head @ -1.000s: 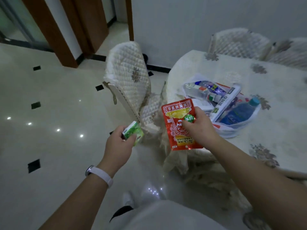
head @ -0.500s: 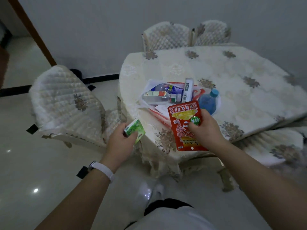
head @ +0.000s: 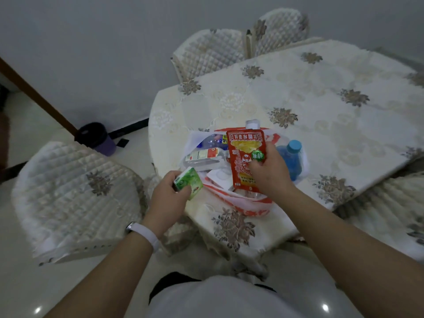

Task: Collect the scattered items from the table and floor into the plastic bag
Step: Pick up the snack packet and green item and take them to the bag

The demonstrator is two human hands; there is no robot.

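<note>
We are looking at the plastic bag (head: 247, 204), white with red print, lying open on the table edge and holding bottles and boxes. We are seeing a red snack pouch (head: 245, 157) standing upright over its mouth and a small green packet (head: 189, 183) tilting just beside its left rim.

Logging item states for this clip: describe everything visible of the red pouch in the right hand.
The red pouch is a flat, glossy foil-looking packet with a yellow picture panel near its top, pale printed characters and a round green sticker. The right hand pinches its right edge, holding it upright over the open plastic bag on the table, its lower end at the bag's mouth, hiding part of the contents behind.
</note>
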